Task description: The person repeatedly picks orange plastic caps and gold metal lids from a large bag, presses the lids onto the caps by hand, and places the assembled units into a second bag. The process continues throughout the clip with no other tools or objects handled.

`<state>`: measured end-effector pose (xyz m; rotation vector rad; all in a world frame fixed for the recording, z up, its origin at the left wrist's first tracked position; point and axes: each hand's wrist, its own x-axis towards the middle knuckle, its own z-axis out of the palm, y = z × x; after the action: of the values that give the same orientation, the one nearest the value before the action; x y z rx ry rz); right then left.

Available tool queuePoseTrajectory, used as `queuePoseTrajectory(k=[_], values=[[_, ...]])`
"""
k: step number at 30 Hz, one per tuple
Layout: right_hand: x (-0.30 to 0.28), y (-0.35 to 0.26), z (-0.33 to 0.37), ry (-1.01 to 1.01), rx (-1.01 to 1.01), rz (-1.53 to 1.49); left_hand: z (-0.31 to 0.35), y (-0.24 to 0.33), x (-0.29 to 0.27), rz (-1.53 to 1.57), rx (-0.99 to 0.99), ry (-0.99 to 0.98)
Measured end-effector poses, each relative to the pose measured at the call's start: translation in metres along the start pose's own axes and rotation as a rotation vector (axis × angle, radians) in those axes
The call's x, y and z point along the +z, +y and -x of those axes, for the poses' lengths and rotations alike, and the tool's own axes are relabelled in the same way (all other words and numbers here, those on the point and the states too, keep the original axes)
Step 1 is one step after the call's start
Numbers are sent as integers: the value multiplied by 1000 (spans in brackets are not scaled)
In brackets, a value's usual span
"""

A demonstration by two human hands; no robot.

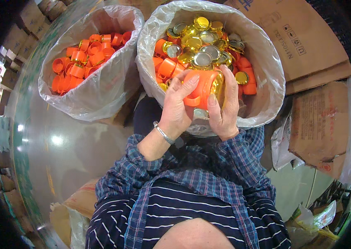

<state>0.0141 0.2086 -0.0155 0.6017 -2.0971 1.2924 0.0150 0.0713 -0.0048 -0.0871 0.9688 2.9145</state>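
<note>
Over the near side of the larger lined bin, my left hand (pixel 176 106) is closed around an orange plastic cup (pixel 202 79) with a loop handle, tipped on its side. My right hand (pixel 226 110) grips a shiny gold round part (pixel 218 88) at the cup's right end, thumb and fingers on either side of it. Whether the gold part is fitted on the cup or only pressed to it, I cannot tell. Below my hands in the bin lie several gold and silver round lids (pixel 203 59) and more orange cups (pixel 168 67).
The larger bin has a clear plastic liner (pixel 273 70). To its left stands a smaller lined bin (pixel 96 97) of orange cups with gold bands. Flattened cardboard (pixel 320 54) leans at the right, with a torn brown sheet (pixel 318 120) below. Grey floor (pixel 71 157) shows at left.
</note>
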Motion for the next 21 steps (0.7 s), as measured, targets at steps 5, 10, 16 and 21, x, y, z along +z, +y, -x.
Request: queuePoseTrajectory(k=[5,10,16,21], values=[[3,-12,5,-1,-157,148,11,4,3,12,-39,27],[11,-22,7,38,-129,110,22,9,9,-86,49,78],[22,-20,13,74,-12,65,28,4,13,-160,178,97],[26,-14,18,48,69,-21,19,13,5,-243,60,91]])
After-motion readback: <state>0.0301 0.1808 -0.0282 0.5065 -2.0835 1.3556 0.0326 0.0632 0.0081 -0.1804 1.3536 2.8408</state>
